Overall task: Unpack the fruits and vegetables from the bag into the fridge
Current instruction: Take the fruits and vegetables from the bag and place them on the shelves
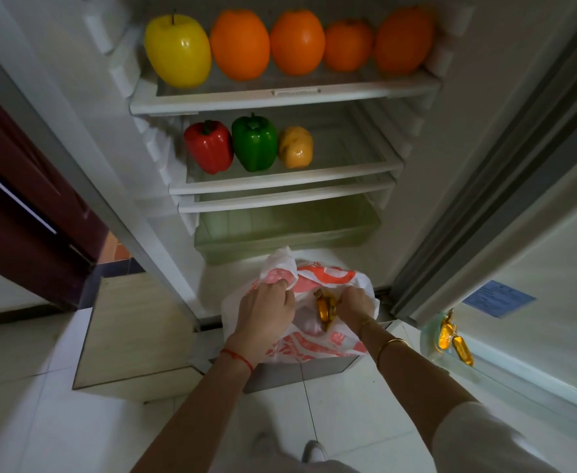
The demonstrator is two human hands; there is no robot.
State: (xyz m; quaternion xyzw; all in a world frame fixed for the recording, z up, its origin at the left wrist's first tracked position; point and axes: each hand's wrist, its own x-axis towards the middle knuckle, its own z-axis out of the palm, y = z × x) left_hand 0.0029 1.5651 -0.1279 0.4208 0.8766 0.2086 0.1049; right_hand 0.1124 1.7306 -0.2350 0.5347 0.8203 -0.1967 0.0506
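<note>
Bag [309,343]: white plastic, orange print, crumpled, lower centre.
Left hand [266,310]: grips bag's rim.
Right hand [355,303]: pinches gold-wrapped items [324,310], possibly sweets.

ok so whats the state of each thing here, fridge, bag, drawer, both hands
fridge door: open
plastic bag: mouth held open, not emptied
crisper drawer: pushed in, looks empty
top shelf: full row of fruit
middle shelf: part filled, right side bare
left hand: grips the bag's edge
right hand: inside the bag, grip on the gold-wrapped items
</note>
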